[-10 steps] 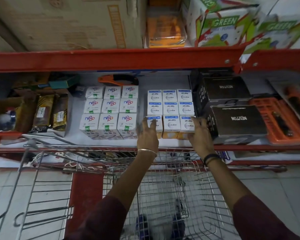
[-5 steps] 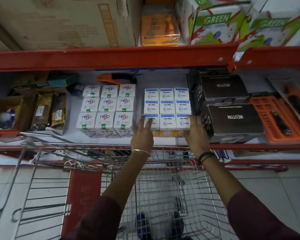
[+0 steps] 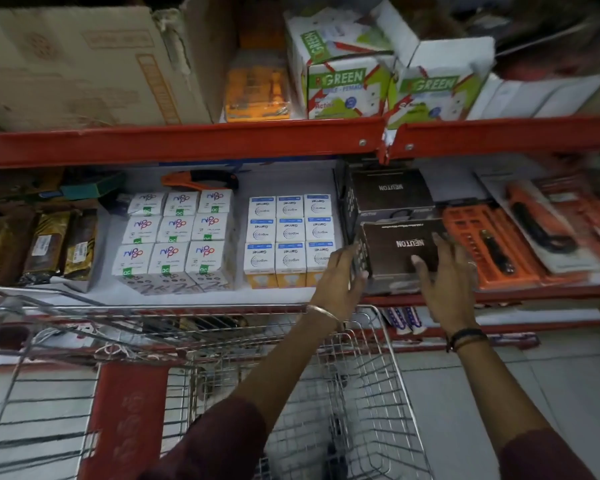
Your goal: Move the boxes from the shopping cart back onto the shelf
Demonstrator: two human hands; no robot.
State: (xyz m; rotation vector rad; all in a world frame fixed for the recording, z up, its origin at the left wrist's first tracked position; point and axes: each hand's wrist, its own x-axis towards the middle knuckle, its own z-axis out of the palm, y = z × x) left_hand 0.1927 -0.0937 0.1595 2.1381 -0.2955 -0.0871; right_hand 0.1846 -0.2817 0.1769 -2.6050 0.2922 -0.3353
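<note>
Take the front dark box (image 3: pixel 400 249) printed NEUTON as your landmark on the red-edged shelf (image 3: pixel 187 147). Far left of it stand brown-and-gold packets (image 3: pixel 52 245), then nine white boxes with a red-and-blue logo (image 3: pixel 175 233) in three rows of three, then nine white boxes with blue tops (image 3: pixel 290 233), also three by three and just left of the landmark. Your left hand (image 3: pixel 340 282) rests fingers spread against its left face, in front of the nearest blue-topped box; your right hand (image 3: pixel 447 282) lies open-fingered on its top and front. Neither hand is closed around it. The box lies flat, long axis left to right, lettering upside down to you. A second dark box (image 3: pixel 390 192) sits directly behind it. Right of it lie orange tool trays (image 3: pixel 478 244). Below it stands the wire shopping cart (image 3: pixel 222 341).
</note>
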